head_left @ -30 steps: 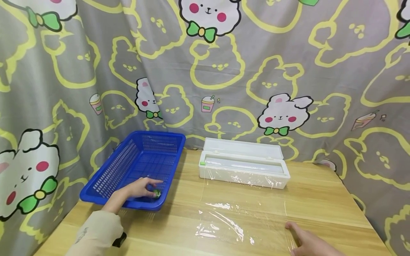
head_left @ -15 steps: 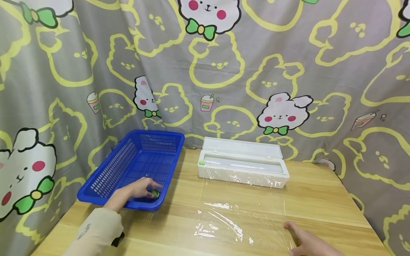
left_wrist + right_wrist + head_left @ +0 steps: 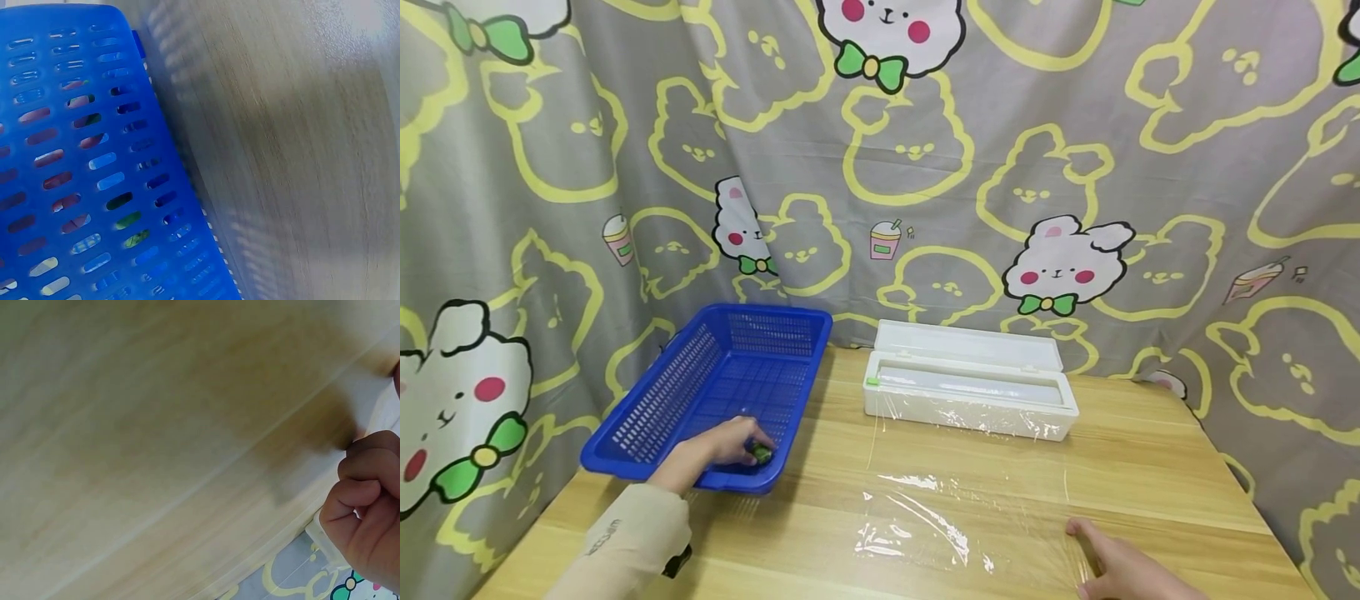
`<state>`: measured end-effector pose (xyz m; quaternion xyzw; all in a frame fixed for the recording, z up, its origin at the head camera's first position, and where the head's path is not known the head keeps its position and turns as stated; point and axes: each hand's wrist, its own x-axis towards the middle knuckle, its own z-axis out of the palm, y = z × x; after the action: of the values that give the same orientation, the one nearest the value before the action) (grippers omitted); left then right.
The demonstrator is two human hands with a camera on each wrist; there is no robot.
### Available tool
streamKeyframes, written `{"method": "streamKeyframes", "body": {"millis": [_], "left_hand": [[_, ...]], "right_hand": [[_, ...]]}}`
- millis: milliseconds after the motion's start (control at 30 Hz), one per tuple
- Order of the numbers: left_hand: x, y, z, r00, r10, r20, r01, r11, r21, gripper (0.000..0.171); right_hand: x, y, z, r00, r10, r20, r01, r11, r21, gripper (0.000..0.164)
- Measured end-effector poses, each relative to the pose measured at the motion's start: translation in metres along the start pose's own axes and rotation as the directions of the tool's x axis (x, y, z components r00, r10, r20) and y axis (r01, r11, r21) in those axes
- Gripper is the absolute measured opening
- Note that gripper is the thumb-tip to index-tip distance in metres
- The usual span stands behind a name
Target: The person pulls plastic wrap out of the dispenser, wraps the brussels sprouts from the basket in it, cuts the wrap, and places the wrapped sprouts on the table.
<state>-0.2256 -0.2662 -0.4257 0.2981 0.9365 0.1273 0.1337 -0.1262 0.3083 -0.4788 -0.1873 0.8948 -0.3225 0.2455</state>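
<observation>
You have the small green thing [image 3: 763, 454] inside the blue slotted plastic basket [image 3: 807, 392], at its near right corner, where your left grip [image 3: 733, 440] pinches it; you cover so much of it that its shape and material can't be told. You reach in over the basket's near rim, probably because that is the shortest way down to this corner. Right of the basket, a sheet of clear plastic film [image 3: 925, 533] lies over the wood-grain counter [image 3: 1150, 467]. Your right grip [image 3: 1127, 571], well to the right of the basket's near end, is curled and seems to hold the film's near corner, likely to keep the sheet flat. The film runs from the long white plastic box [image 3: 962, 371], right of the basket's far end; its white lid [image 3: 966, 347] is tipped back, presumably so the film roll [image 3: 970, 387] feeds freely.
</observation>
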Motion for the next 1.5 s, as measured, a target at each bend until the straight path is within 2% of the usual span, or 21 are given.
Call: {"method": "streamKeyframes", "body": {"millis": [200, 300, 400, 533, 633, 800, 933, 1133, 1367, 1500], "left_hand": [[0.000, -0.004, 0.001, 1.000, 0.013, -0.021, -0.014, 1.000, -0.026, 0.023], [0.001, -0.006, 0.002, 0.997, 0.015, -0.071, -0.019, 0.998, -0.054, 0.022], [0.001, -0.006, 0.002, 0.988, -0.025, -0.153, 0.011, 0.996, -0.092, 0.023], [-0.001, -0.003, -0.001, 0.958, -0.092, -0.270, 0.049, 0.986, -0.159, 0.025], [-0.003, -0.002, -0.004, 0.933, -0.114, -0.341, 0.042, 0.976, -0.212, 0.027], [-0.003, 0.001, -0.007, 0.887, -0.176, -0.426, 0.039, 0.949, -0.313, 0.028], [0.000, 0.005, -0.009, 0.854, -0.204, -0.479, 0.027, 0.936, -0.350, 0.029], [0.006, 0.018, -0.013, 0.826, -0.200, -0.527, -0.016, 0.927, -0.375, 0.030], [0.014, 0.036, -0.017, 0.781, -0.244, -0.575, 0.004, 0.923, -0.385, 0.031], [0.016, 0.045, -0.017, 0.775, -0.239, -0.585, -0.006, 0.923, -0.386, 0.031]], "right_hand": [[0.000, 0.000, 0.000, 1.000, -0.018, 0.010, 0.018, 1.000, -0.018, 0.078], [0.001, 0.001, 0.000, 1.000, -0.023, 0.012, 0.023, 0.999, -0.032, 0.078], [0.001, 0.003, 0.001, 0.999, -0.033, 0.000, 0.033, 0.998, -0.052, 0.077], [0.000, 0.003, 0.001, 0.999, -0.048, -0.014, 0.047, 0.996, -0.071, 0.075], [0.000, 0.002, 0.001, 0.999, -0.051, -0.009, 0.051, 0.997, -0.059, 0.074], [0.000, 0.001, 0.001, 0.999, -0.050, -0.003, 0.050, 0.997, -0.052, 0.076], [-0.001, 0.001, 0.002, 0.999, -0.034, -0.004, 0.034, 0.999, -0.038, 0.078], [0.000, 0.001, 0.001, 1.000, -0.030, -0.004, 0.029, 0.998, -0.055, 0.080], [-0.001, 0.003, 0.001, 0.999, -0.040, -0.014, 0.039, 0.997, -0.069, 0.079], [-0.002, 0.004, 0.001, 0.998, -0.061, -0.024, 0.059, 0.995, -0.075, 0.077]]}}
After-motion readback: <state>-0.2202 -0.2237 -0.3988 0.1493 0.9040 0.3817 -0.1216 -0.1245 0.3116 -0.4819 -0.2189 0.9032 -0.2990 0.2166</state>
